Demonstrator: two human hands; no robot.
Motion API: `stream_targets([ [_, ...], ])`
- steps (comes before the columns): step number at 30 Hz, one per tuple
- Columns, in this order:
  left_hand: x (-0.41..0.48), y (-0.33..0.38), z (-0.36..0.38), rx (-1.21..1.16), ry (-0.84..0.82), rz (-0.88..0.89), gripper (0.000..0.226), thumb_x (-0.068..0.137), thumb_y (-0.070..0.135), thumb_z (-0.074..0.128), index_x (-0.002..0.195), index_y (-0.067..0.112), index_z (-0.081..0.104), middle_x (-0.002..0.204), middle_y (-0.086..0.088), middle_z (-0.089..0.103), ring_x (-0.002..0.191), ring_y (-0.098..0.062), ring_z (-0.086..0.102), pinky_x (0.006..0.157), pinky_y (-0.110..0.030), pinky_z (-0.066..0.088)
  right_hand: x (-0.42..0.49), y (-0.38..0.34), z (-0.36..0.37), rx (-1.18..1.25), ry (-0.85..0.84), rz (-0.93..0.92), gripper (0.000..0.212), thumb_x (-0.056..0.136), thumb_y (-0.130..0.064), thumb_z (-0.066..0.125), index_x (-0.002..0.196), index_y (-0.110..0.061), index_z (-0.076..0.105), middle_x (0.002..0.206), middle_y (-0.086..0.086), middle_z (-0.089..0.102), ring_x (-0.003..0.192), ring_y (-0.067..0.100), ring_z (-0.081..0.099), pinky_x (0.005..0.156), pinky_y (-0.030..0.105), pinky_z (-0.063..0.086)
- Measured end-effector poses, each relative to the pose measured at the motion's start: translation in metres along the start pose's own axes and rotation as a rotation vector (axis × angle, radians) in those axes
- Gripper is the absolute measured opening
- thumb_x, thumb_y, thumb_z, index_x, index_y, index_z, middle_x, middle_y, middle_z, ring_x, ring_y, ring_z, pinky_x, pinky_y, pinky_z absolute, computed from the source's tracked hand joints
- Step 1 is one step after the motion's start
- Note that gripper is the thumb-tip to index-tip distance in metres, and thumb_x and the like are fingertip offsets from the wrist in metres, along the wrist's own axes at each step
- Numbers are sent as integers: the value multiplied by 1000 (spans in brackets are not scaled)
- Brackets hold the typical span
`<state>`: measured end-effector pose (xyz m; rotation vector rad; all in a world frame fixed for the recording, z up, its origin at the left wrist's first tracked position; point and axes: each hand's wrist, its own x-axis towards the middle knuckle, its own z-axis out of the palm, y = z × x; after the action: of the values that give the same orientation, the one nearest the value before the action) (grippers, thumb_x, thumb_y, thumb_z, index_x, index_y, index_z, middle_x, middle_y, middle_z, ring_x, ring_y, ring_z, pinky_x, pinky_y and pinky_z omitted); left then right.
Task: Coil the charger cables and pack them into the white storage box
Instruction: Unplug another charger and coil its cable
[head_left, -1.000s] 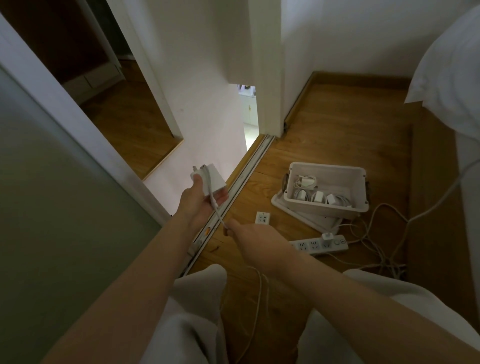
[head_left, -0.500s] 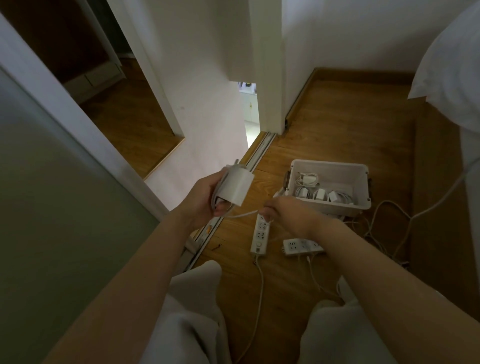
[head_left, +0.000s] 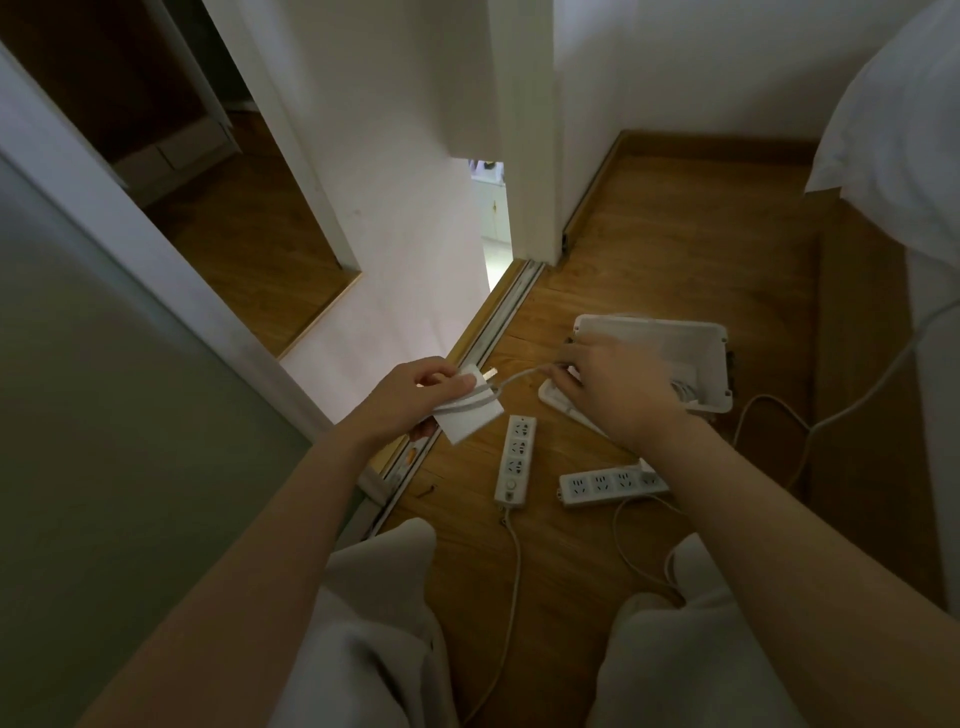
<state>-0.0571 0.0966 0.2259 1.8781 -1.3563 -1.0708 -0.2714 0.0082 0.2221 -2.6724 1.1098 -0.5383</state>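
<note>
White charger brick (head_left: 470, 415) gripped in the left hand (head_left: 410, 400), thumb pressed on its top face, fingers curled beneath, metal prongs pointing to the far right. Pale cable (head_left: 519, 375) wrapped in a couple of turns across the brick's face, then running rightward to the right hand (head_left: 618, 389), pinched there between curled fingertips. Right hand above the near-left corner of the white storage box (head_left: 711, 358), hiding much of the inside. Box open on the wooden floor (head_left: 675, 234), right of centre, resting on a flat white lid (head_left: 553, 400), one lid corner jutting out at the near left. Inside the box, at its near-right side, a glimpse of coiled white cords (head_left: 688, 387); other contents hidden behind the hand. Nearer than the hands, two white strips flat on the floor: left power strip (head_left: 516, 460) lying near-to-far, switch at the near end, cord trailing toward the knees; right power strip (head_left: 608, 484) crosswise, right end hidden under the right forearm. Both strips just apart, in a rough L. Loose cords (head_left: 753, 410) looped on the floor right of the box, near white bedding (head_left: 898, 130) at the far right. Metal door track (head_left: 498, 317) diagonal on the floor, passing below the left hand. Pale trousers (head_left: 374, 623) at the near edge, knees either side of the trailing cord.
</note>
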Motion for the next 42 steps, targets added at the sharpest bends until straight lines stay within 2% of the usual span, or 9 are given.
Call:
stream_targets([
  [7, 7, -2, 14, 249, 284, 81, 34, 90, 40, 55, 118, 22, 48, 112, -4, 46, 93, -14, 52, 62, -14, 46, -7, -25, -2, 21, 0, 6, 34, 99, -34, 36, 92, -16, 65, 84, -3, 56, 74, 13, 56, 61, 25, 45],
  [12, 11, -1, 24, 337, 570, 94, 38, 96, 33, 45, 125, 11, 38, 124, -11, 33, 94, -15, 49, 75, -17, 48, -14, -57, 2, 180, -35, -26, 36, 101, -33, 31, 100, -16, 63, 87, -2, 60, 72, 12, 56, 65, 24, 48],
  [15, 14, 2, 27, 116, 699, 3, 33, 98, 27, 41, 123, 8, 32, 129, -13, 30, 98, -15, 49, 61, -8, 42, -20, -72, 8, 234, -128, -52, 23, 99, -25, 38, 113, -18, 55, 103, 1, 62, 83, 15, 60, 73, 31, 53],
  [19, 25, 7, 22, -377, 736, -265, 43, 98, 34, 41, 130, 11, 25, 132, -16, 34, 109, -26, 53, 65, -20, 50, -27, -86, 16, 202, -294, -68, 32, 100, -15, 38, 131, -19, 41, 114, 4, 60, 86, 18, 61, 70, 28, 49],
  [24, 22, 15, 19, -886, 582, -291, 40, 99, 36, 39, 129, 10, 31, 114, -21, 53, 84, -23, 62, 55, -28, 58, -36, -92, 35, 147, -361, -168, 42, 97, -15, 45, 136, -20, 31, 91, 3, 61, 60, 12, 45, 46, 19, 27],
  [28, 6, 23, 16, -1356, 236, -147, 35, 98, 39, 38, 110, 8, 48, 94, -15, 57, 77, -19, 59, 60, -28, 57, -35, -84, 37, 197, -414, -138, 40, 98, -15, 44, 135, -22, 31, 80, -5, 50, 61, 10, 44, 49, 20, 30],
  [33, 1, 25, 12, -1248, 158, -143, 31, 98, 38, 36, 103, 13, 55, 81, -8, 65, 73, -15, 57, 65, -22, 47, -26, -55, 31, 226, -468, -81, 23, 98, -10, 39, 117, -20, 46, 75, -6, 50, 59, 7, 46, 47, 17, 29],
  [37, -1, 26, 6, -1199, -69, -122, 39, 97, 39, 33, 105, 9, 56, 73, -8, 59, 46, -8, 42, 36, -14, 31, -14, -33, 21, 283, -465, -6, 24, 101, -25, 35, 96, -15, 56, 86, 2, 61, 76, 18, 60, 66, 29, 48],
  [42, -4, 21, 0, -625, -217, 2, 43, 94, 44, 36, 113, 14, 61, 79, -12, 51, 53, -18, 35, 34, -18, 26, -9, -10, 14, 178, -339, -17, 25, 99, -32, 39, 98, -16, 58, 88, -6, 56, 81, 12, 56, 77, 29, 49],
])
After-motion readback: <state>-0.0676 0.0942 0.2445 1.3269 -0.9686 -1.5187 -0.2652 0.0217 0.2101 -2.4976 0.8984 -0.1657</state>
